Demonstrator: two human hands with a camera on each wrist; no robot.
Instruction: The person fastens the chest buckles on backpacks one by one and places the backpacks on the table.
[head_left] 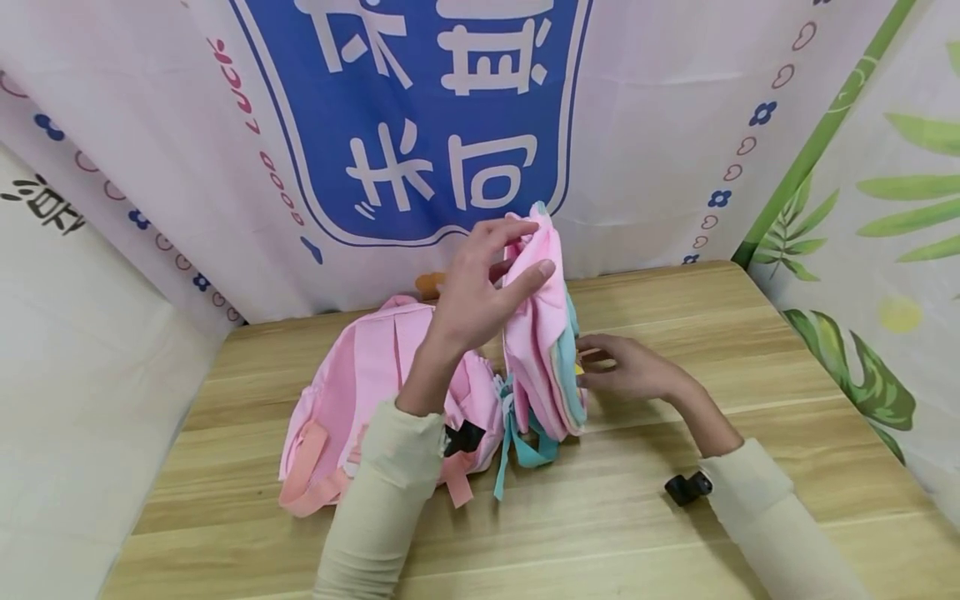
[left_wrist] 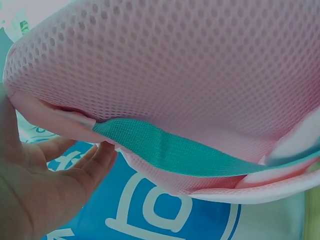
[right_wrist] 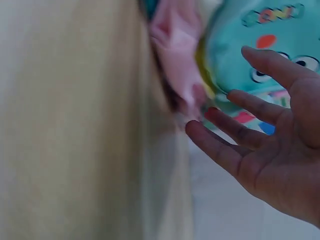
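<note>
Upright on the table stands a small pink-and-teal backpack (head_left: 536, 333), seen edge-on. My left hand (head_left: 476, 292) grips it near its top edge, with the thumb on the near side. In the left wrist view, the backpack's pink mesh back (left_wrist: 175, 75) and a teal strap (left_wrist: 155, 145) fill most of the picture. My right hand (head_left: 630, 367) is beside the backpack's front, fingers spread. The right wrist view shows a teal front panel (right_wrist: 230, 60) with cartoon eyes and lettering, the fingers of my right hand (right_wrist: 280, 150) overlapping it.
A larger pink backpack (head_left: 375, 367) with salmon straps lies left of the small one, partly behind my left forearm. Both are on a wooden table (head_left: 637, 533). A printed cloth (head_left: 637, 150) hangs behind the table's far edge, and a leaf-patterned one (head_left: 885, 275) hangs at the right.
</note>
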